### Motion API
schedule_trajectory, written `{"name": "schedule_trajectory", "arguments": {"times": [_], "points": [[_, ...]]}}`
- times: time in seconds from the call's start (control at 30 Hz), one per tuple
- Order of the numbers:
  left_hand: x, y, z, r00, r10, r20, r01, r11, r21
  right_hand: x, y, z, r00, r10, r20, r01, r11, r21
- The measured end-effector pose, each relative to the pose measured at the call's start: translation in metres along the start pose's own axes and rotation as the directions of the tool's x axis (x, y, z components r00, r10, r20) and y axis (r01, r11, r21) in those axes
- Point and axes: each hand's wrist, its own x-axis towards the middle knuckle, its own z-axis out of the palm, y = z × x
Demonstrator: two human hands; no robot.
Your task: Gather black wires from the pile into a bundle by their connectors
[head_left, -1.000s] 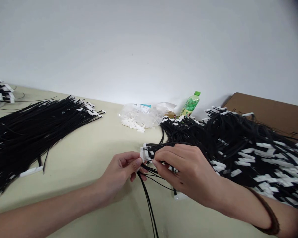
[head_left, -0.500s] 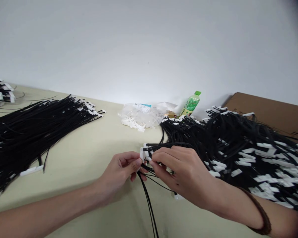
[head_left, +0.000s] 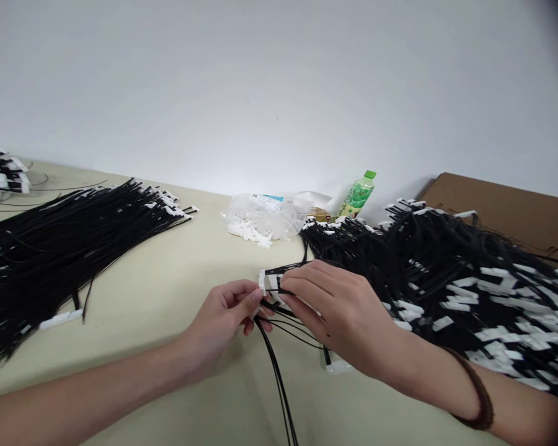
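Note:
Between thumb and fingers, my left hand [head_left: 235, 305] pinches a white plastic connector [head_left: 262, 282] near the middle of the table. Thin black wires [head_left: 279, 371] hang down from beneath those fingers toward the front edge. My right hand [head_left: 337, 310] is closed just to the right, its fingertips on black wires [head_left: 281, 269] that run into the connector's side. A second white piece [head_left: 273, 284] shows by the right fingertips, partly covered by them. Under the right hand, another white connector [head_left: 338, 367] lies on the table.
Bundled black cables [head_left: 74, 229] with white ends lie at the left. A larger cable heap [head_left: 428, 260] covers the right, before a cardboard box [head_left: 502, 204]. Against the wall are a clear bag [head_left: 260, 217] of white connectors and a green-capped bottle [head_left: 358, 195].
My right hand has shifted slightly up and left. The connector in my left hand has tipped a little, and a gap with wires now shows between it and the right fingertips.

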Motion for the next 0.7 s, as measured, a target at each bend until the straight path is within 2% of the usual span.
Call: {"name": "schedule_trajectory", "arguments": {"times": [0.1, 0.23, 0.3, 0.47, 0.7], "points": [[0.001, 0.001, 0.000, 0.999, -0.007, -0.039, 0.004, 0.998, -0.059, -0.004, -0.005, -0.004, 0.996, -0.081, -0.044, 0.078, 0.996, -0.051], [0.002, 0.000, -0.001, 0.998, -0.016, -0.053, 0.010, 0.993, -0.116, -0.012, -0.014, -0.002, 0.976, -0.209, 0.060, 0.212, 0.977, -0.034], [0.002, 0.000, -0.001, 0.998, -0.020, -0.055, 0.013, 0.992, -0.122, -0.015, -0.016, 0.004, 0.971, -0.225, 0.082, 0.229, 0.973, -0.040], [0.001, 0.001, -0.001, 0.998, -0.034, -0.051, 0.027, 0.990, -0.138, -0.016, -0.014, 0.020, 0.964, -0.263, 0.033, 0.264, 0.961, -0.082], [0.001, 0.000, 0.000, 0.998, -0.039, -0.046, 0.032, 0.988, -0.151, -0.016, -0.010, 0.024, 0.952, -0.305, -0.019, 0.302, 0.949, -0.084]]}}
